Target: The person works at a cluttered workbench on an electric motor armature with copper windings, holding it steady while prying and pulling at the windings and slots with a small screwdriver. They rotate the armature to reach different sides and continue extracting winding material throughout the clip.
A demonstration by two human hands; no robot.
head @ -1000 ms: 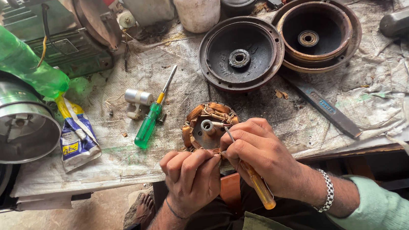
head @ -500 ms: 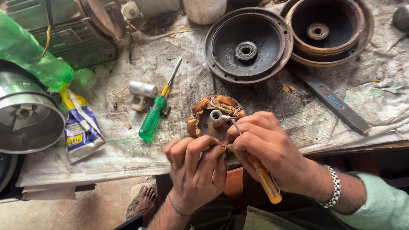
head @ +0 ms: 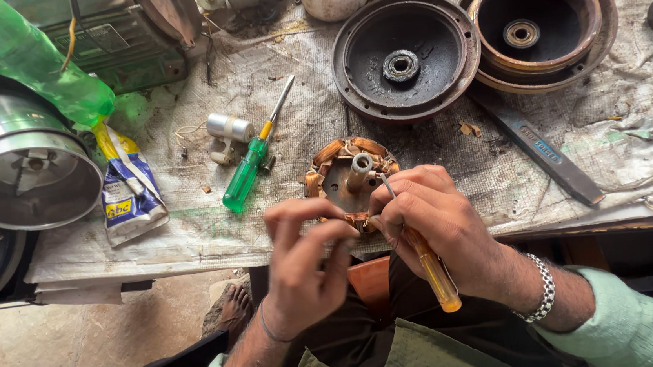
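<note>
Hands shifted lower-centre; right hand (head: 431, 214) grip clenched on yellow screwdriver (head: 425, 253), left hand (head: 306, 264) pinching copper-wound stator (head: 350, 177). Best keep tip steady, stator braced on worktop (head: 450, 157).

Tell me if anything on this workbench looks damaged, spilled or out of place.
Nothing looks spilled. The cloth cover on the bench is stained and frayed, with torn shreds at its right edge. The two round metal housings look rusty. A squeezed tube lies crumpled beside the green screwdriver.

Cluttered workbench (head: 191, 254) under grimy cloth (head: 295, 92); tiled floor (head: 119, 335) below, daylight.
</note>
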